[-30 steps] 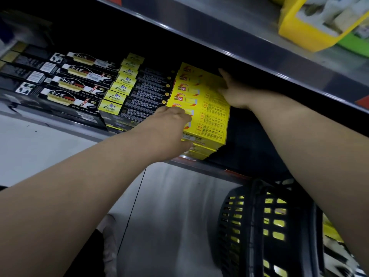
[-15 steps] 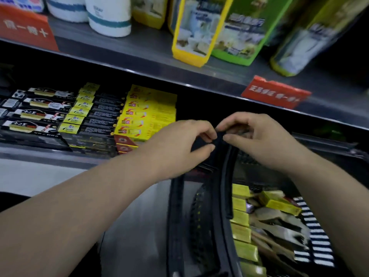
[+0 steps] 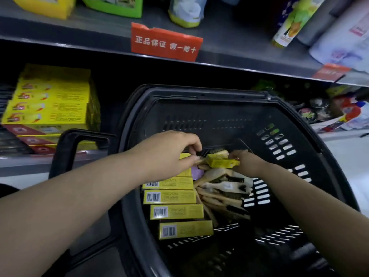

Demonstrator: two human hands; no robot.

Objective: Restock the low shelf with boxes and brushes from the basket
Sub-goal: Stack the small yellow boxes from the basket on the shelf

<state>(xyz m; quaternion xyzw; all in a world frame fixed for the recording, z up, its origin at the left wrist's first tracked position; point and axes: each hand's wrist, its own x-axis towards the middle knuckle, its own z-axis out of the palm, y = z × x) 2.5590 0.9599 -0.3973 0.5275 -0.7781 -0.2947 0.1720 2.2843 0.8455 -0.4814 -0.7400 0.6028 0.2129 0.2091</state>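
A grey upper shelf (image 3: 229, 47) carries a red sign (image 3: 165, 42) and bottles (image 3: 289, 23) above pale floor (image 3: 24, 176).

red sign (image 3: 165, 42) on upper shelf (image 3: 239, 48) — bottle (image 3: 289, 23) above.

Basket (image 3: 299, 136): we find bare floor at right and near side | boxes (image 3: 175, 211) and brushes (image 3: 223, 186) crowd left, middle | handle (image 3: 65, 148) fronts shelf stack (image 3: 52, 104); dark gap right of it.
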